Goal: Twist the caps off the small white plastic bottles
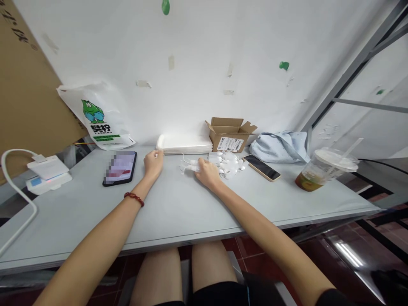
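Seen from the wearer's own head, two bare forearms reach forward from the lower corners over a pale grey table (188, 212), both hands near its far half. The left arm, with a dark red bead bracelet (134, 199) at the wrist, slants up and inward. Its left hand (153, 165) is by the table surface, the fingers curled in a loose fist just beside the near left end of a flat white stack (185, 144); I cannot tell whether they pinch anything.

The right arm stretches up and to the left, nearly straight, from a dark sleeve (331, 297). Its right hand (208, 173) is low over the table, back upward, with bent fingers and thumb closed around the end of a small white bundle (190, 166). The bundle is right in front of the white stack, thin cords trailing from its left end toward the left hand. Just to the right of the right hand is a loose pile of small white pieces (231, 165), in front of an open cardboard box (228, 136). A phone in a tan case (262, 167) lies beside that pile.
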`<state>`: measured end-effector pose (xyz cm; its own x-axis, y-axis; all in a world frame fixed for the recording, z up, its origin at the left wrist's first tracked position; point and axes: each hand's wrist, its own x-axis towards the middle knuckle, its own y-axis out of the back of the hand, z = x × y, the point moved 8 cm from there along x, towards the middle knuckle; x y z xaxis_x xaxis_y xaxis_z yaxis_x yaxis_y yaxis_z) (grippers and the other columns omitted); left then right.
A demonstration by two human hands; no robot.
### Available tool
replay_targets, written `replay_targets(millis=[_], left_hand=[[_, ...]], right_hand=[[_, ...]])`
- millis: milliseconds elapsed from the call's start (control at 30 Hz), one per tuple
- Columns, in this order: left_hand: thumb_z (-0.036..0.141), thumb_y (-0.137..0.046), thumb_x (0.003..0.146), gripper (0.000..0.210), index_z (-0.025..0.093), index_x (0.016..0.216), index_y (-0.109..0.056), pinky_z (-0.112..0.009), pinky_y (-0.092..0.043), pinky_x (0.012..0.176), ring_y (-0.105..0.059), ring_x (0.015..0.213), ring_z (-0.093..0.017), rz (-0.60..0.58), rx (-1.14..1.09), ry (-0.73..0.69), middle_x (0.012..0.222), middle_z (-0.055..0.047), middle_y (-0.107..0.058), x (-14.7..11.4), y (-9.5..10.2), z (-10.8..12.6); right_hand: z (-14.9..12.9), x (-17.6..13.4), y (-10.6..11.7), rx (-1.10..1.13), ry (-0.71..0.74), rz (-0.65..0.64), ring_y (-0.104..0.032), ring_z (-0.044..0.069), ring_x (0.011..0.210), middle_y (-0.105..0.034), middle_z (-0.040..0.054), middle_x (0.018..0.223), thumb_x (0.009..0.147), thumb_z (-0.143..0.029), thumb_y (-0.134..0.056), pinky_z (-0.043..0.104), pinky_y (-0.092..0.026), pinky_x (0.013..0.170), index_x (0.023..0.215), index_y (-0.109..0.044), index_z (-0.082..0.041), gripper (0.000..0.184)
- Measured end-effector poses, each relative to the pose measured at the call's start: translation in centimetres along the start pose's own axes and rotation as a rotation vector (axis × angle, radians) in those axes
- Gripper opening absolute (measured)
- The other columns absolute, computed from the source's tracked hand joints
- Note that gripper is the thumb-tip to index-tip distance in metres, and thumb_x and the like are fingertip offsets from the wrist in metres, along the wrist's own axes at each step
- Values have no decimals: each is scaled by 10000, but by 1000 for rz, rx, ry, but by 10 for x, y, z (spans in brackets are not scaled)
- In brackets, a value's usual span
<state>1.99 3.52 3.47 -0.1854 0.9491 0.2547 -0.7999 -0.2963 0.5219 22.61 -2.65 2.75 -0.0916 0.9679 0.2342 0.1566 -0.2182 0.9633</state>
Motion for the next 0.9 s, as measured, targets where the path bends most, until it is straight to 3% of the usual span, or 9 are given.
replay_targets(millis=[100, 267, 567, 900], left_hand=[[406, -392, 854, 332, 171, 822, -625, -316, -414, 682, -621, 850, -272, 37, 372, -189, 824, -133, -687, 5, -13, 8], [360, -383, 892, 346, 152, 908, -659, -330, -415, 686, -632, 889, -292, -156, 646, -378, 991, -169, -692, 12, -48, 15], [343, -453, 849, 285, 166, 893, -672, -325, -401, 657, -609, 910, -293, -188, 606, -506, 988, -148, -674, 14, -53, 24], [305, -478, 837, 247, 174, 766, -676, -365, -439, 699, -550, 977, -296, -60, 623, -626, 899, -135, -670, 9, -50, 28]], right_hand=[[0, 0, 0, 11, -5, -1, -643, 250, 878, -654, 92, 1072, 844, -266, -495, 308, -436, 644, 1078, -500, -201, 243], [0, 0, 1, 11, -7, 3, -644, 249, 870, -657, 83, 1070, 836, -260, -496, 307, -432, 633, 1075, -497, -200, 246], [1, 0, 0, 13, -1, 4, -643, 253, 873, -658, 79, 1059, 827, -249, -484, 307, -430, 630, 1074, -493, -202, 252], [1, 0, 1, 11, -14, 1, -643, 247, 870, -662, 81, 1050, 824, -260, -497, 295, -419, 626, 1060, -500, -200, 244]])
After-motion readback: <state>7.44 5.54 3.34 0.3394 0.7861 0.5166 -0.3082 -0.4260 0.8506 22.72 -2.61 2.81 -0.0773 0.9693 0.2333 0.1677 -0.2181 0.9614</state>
